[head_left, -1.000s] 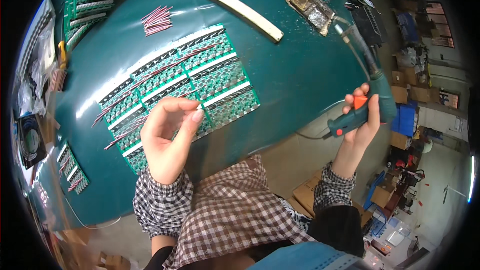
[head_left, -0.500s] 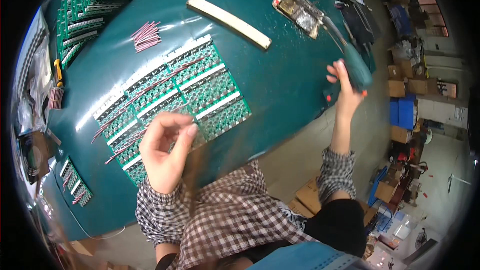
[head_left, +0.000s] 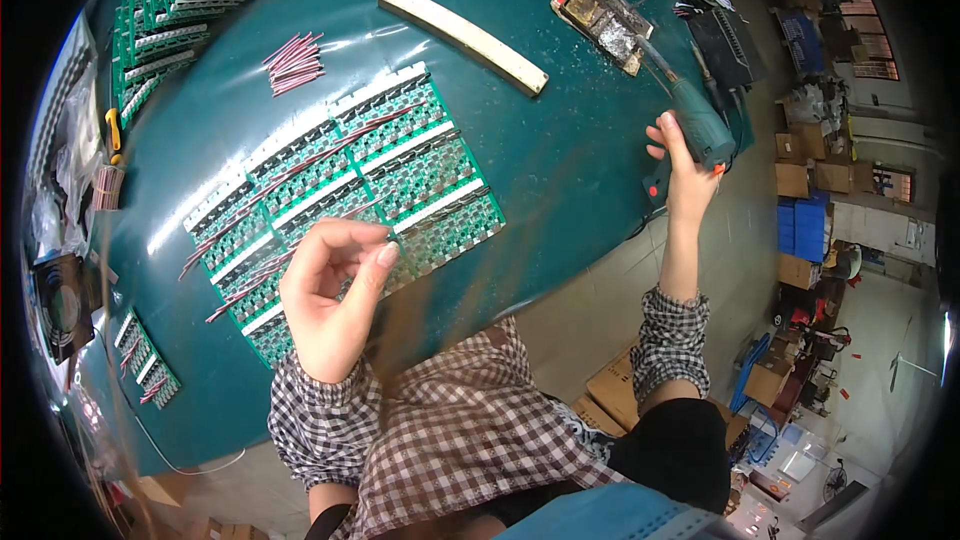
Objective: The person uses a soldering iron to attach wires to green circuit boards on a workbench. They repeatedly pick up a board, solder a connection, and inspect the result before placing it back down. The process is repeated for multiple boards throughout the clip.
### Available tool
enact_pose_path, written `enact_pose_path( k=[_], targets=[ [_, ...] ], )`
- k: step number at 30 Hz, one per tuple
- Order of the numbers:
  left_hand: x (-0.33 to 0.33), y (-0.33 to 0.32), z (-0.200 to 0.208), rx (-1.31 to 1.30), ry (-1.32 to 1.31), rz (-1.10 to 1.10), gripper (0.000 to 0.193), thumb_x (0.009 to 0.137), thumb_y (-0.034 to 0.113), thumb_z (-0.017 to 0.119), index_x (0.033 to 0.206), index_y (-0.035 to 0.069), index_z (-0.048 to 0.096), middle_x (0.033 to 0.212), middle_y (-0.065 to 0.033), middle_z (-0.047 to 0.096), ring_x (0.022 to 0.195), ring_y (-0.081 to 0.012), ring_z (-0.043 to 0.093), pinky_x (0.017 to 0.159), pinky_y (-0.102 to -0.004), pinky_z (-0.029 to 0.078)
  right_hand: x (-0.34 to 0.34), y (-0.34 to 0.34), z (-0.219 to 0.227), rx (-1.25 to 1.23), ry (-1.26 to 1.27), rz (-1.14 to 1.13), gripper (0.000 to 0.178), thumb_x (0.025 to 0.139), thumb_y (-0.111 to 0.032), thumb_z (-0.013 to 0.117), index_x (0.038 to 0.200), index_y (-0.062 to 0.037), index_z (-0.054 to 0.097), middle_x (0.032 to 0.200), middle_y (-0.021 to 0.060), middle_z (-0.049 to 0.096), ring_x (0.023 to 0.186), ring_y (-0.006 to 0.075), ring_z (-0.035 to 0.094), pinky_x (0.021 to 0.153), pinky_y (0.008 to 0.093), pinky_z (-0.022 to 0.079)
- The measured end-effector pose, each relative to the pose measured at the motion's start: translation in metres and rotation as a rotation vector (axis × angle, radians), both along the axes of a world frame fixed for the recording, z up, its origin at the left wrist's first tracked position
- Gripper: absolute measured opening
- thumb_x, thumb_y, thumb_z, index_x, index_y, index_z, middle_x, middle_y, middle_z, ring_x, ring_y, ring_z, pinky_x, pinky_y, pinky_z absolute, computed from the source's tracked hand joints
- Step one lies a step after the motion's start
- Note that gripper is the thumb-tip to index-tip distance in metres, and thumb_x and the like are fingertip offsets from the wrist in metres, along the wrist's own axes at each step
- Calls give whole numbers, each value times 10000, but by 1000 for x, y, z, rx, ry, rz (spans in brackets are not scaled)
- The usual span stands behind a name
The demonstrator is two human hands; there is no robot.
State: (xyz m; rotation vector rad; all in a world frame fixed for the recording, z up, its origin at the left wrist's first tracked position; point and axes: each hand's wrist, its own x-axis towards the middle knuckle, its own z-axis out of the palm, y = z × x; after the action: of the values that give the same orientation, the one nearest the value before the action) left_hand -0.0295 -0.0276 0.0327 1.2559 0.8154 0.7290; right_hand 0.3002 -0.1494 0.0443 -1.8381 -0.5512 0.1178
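My right hand point(head_left: 690, 180) is closed around the green handle of a soldering iron point(head_left: 702, 127). The iron's metal end reaches the near edge of a scorched metal tray point(head_left: 605, 25) with silvery residue; exact contact is unclear. Over the near part of a panel of green circuit boards point(head_left: 430, 165), my left hand point(head_left: 335, 290) has thumb and forefinger pinched together. Whatever is between those fingertips is too small to make out. Red and black wires point(head_left: 310, 168) lie in rows across the panel, some partly hidden by my left hand.
A pale bar point(head_left: 465, 38) lies beyond the panel, beside a bundle of pink wires point(head_left: 295, 65). Stacked circuit boards point(head_left: 165, 25) stand at the far left, with a yellow-handled tool point(head_left: 113, 130) nearby. A small board strip point(head_left: 147, 360) sits near left.
My right hand has shifted the soldering iron slightly left, its metal end staying by the tray. My left hand keeps its pinch in nearly the same place.
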Motion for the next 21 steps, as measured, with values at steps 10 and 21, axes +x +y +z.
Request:
enact_pose_path(
  k=[10,21],
  targets=[
    [3,-2,3,-52,-5,-6,146,828,-29,649,961,-4,595,919,-24,578,774,-58,553,689,-192,449,-34,-22,40,200,-176,-49,255,847,-93,657,1030,79,613,900,170,655,737,229,681,574,292,564],
    [1,-4,2,8,-16,-2,132,824,3,663,942,5,605,876,-14,588,769,-56,567,682,-199,454,-65,-45,24,264,408,155,230,905,-146,569,1029,48,569,865,119,633,713,215,680,547,272,575]
  ],
)
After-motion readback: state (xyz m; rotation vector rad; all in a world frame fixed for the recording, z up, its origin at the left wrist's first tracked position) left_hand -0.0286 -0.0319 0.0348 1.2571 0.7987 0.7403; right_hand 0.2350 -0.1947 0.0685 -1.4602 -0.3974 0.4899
